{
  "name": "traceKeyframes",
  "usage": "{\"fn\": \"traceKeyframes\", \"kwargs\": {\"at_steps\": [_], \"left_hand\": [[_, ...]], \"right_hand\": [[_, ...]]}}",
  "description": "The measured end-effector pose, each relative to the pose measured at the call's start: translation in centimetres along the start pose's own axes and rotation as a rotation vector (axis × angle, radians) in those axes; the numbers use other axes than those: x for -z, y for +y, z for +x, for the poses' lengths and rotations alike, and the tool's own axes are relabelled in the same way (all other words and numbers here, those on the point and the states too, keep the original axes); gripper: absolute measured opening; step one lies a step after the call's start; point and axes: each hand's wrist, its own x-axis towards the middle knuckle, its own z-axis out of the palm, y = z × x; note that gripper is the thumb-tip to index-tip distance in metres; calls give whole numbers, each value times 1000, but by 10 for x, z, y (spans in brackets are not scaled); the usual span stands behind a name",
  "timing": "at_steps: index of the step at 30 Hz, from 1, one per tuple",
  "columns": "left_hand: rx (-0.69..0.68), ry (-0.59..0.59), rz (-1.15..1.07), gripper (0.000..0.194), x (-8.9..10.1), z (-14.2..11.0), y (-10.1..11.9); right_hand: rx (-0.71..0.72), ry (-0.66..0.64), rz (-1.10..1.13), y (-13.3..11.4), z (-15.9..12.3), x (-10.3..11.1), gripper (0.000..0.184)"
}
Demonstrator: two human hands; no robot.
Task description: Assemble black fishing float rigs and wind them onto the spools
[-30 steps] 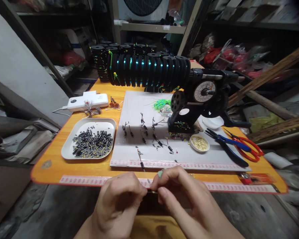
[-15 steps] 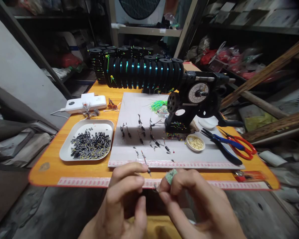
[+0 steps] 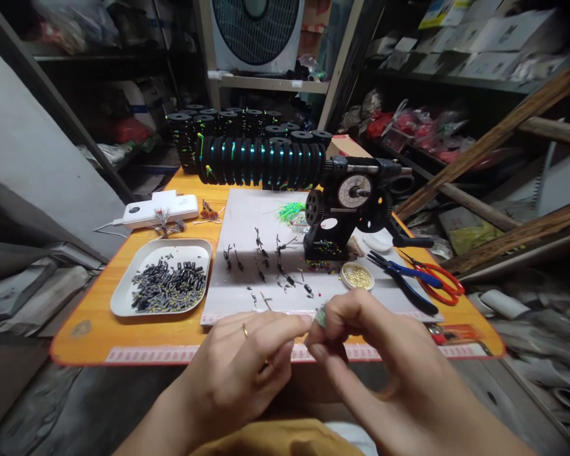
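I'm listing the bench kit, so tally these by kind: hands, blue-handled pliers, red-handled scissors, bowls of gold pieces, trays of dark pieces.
Hands: 2 (left hand, right hand)
Blue-handled pliers: 1
Red-handled scissors: 1
Bowl of gold pieces: 1
Tray of dark pieces: 1
Total: 6

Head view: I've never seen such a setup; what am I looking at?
There's no robot: a head-worn camera looks forward and down at someone's bare left hand and right hand. Their fingertips come close together; anything held is hidden or too small to make out. On the wooden table are a white tray of small dark parts and a pale board. The board carries a black machine with a dial and a bowl of gold beads. Pliers and scissors lie toward the right.
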Motion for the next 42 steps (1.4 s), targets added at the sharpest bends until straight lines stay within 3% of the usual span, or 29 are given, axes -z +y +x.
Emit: {"fn": "traceKeyframes", "kwargs": {"at_steps": [4, 11, 15, 21, 24, 26, 28, 31, 34, 38, 42], "left_hand": [[-25, 79, -39, 41, -5, 6, 2], [-178, 26, 215, 26, 6, 2, -6], [-15, -21, 190, 22, 2, 1, -4], [260, 77, -153, 20, 3, 1, 9], [358, 74, -264, 21, 8, -4, 13], [416, 60, -311, 22, 10, -8, 14], [459, 47, -343, 22, 12, -13, 13], [516, 31, -350, 21, 13, -18, 11], [570, 25, -357, 18, 13, -20, 9], [640, 42, -419, 13, 11, -19, 9], [703, 89, -392, 10, 7, -16, 9]], "right_hand": [[-41, -61, 15, 1, 3, 6, 25], [-119, -115, 110, 7, 14, 9, 20], [-122, -51, 172, 12, 15, 2, 23], [-57, 156, 626, 19, 11, -28, 25], [206, 277, 447, 26, 9, -38, 35], [384, 235, 184, 31, 7, -37, 41], [472, 137, -38, 34, 6, -32, 40], [479, 35, -232, 36, 6, -24, 30], [434, 9, -245, 34, 8, -19, 22], [355, 97, -92, 32, 8, -22, 26], [362, 208, -32, 37, 3, -30, 36]]}}
